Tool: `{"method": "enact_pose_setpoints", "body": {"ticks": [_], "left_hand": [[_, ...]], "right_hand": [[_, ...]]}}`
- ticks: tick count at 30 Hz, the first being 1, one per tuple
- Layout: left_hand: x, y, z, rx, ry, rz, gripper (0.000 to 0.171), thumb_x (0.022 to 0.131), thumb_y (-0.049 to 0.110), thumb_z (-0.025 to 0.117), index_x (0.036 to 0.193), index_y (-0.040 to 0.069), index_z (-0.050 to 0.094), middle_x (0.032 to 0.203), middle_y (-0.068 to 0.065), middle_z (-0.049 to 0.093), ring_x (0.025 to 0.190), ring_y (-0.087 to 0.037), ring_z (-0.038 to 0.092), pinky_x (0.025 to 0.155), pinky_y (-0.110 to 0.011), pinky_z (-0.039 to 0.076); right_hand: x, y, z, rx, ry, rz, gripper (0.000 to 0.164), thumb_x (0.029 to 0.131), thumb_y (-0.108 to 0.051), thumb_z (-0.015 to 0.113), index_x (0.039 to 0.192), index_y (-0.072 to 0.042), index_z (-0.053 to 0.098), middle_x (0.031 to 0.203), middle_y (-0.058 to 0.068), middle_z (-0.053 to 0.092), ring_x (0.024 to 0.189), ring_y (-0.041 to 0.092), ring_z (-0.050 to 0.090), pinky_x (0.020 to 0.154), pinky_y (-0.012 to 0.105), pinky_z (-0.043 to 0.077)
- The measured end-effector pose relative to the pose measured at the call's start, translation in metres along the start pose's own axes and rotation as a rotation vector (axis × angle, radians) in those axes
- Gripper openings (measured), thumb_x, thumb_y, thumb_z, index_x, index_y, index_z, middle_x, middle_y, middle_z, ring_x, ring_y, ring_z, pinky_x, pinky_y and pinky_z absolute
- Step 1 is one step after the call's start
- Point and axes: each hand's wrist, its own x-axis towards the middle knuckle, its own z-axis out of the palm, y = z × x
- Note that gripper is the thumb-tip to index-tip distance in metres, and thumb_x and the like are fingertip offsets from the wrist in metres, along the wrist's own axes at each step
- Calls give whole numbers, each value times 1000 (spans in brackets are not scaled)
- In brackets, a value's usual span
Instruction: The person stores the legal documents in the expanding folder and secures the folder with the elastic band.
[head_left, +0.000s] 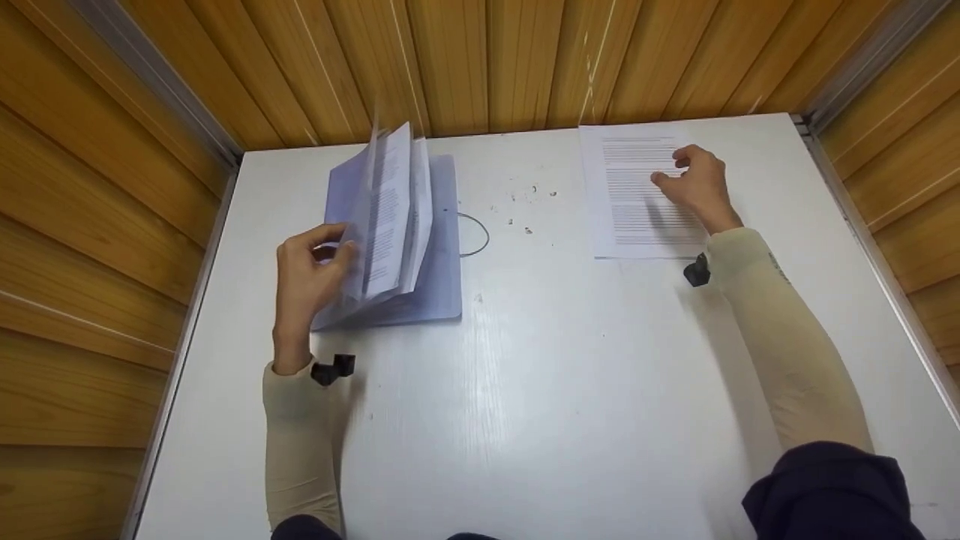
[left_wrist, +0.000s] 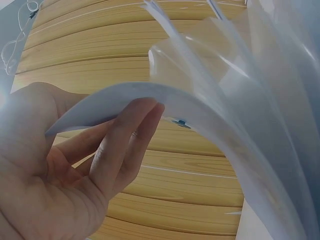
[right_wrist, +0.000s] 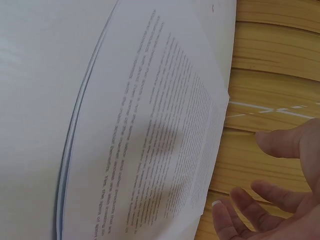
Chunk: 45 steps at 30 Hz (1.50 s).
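A bluish display folder (head_left: 444, 296) stands partly opened at the left, its clear sleeves with printed pages (head_left: 388, 217) fanned upright. My left hand (head_left: 304, 274) pinches leaves of it at their left edge. In the left wrist view, a bent leaf (left_wrist: 135, 95) runs between thumb and fingers of that hand, and other clear sleeves (left_wrist: 270, 95) spread out to the right. Over at the far right lies a stack of printed sheets (head_left: 637, 225). Above it hovers my right hand (head_left: 697, 184), thumb and fingers apart and holding nothing; its shadow falls on the text in the right wrist view.
From the folder's right edge a thin cord loop (head_left: 486, 234) lies on the white table (head_left: 540, 390). Small dark marks (head_left: 529, 229) dot the surface between folder and stack. Wood-patterned walls (head_left: 517, 60) enclose the back and both sides.
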Motion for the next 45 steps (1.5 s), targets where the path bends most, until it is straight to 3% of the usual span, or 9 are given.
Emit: {"method": "enact_pose_setpoints", "body": {"ticks": [6,13,19,27,33,45], "left_hand": [[1,0,0,-9,5,20,27,94,2,69,118,-5,79,115,-21,79,91,-34,77,76,-12,56],[1,2,0,-3,12,12,30,92,4,69,119,-5,78,114,-21,79,90,-34,77,74,-11,55],[1,2,0,-3,4,-3,30,93,4,69,119,-6,78,115,-21,79,91,-33,76,75,-11,54],[1,1,0,-7,4,-7,30,93,4,69,119,-5,78,115,-21,79,90,-34,77,73,-11,55],[0,0,1,-5,3,1,29,93,4,69,120,-5,78,116,-21,79,90,-34,77,74,-13,55],[-2,0,0,5,0,13,31,93,5,69,120,-5,78,115,-20,79,90,-34,77,75,-17,56]], "right_hand": [[6,15,-5,-30,-5,80,76,102,-36,67,158,6,39,160,30,41,144,44,37,124,56,36],[6,34,-11,-45,14,68,86,98,-30,72,161,10,30,163,34,34,151,47,31,128,58,28],[3,45,-12,-21,-25,161,95,97,-29,75,166,6,20,168,33,26,154,47,28,128,60,26],[5,50,-10,-26,-18,198,88,96,-21,77,162,9,27,161,33,34,146,45,34,124,58,33],[6,48,-10,-15,-24,242,91,96,-20,79,164,8,25,165,33,29,148,46,33,125,59,32],[6,58,-9,4,-50,224,91,95,-22,80,162,9,26,165,34,29,146,46,32,126,61,29]]}}
